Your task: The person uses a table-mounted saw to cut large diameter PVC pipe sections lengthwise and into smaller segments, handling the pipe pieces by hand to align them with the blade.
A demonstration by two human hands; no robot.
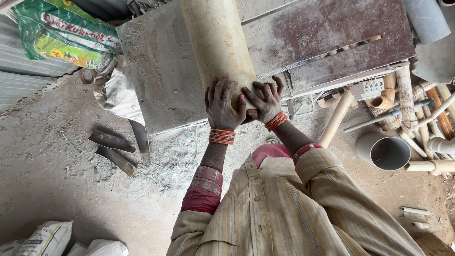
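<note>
A wide cream-coloured pipe point(217, 40) lies along a dusty grey saw table point(161, 80), its near end pointing at me. My left hand point(222, 105) is spread over the left side of that end, fingers on the pipe's wall. Beside it, my right hand point(264, 102) presses on the right side of the same end, fingers curled over the rim. Both wrists carry orange bangles. The two hands touch each other at the thumbs.
A slot with a saw blade point(353, 46) runs across the reddish table top on the right. Cut pipe pieces point(116, 151) lie on the dusty ground at left. Several pipes, one a grey wide pipe point(383, 151), are piled at right. Sacks point(66, 33) lie top left and bottom left.
</note>
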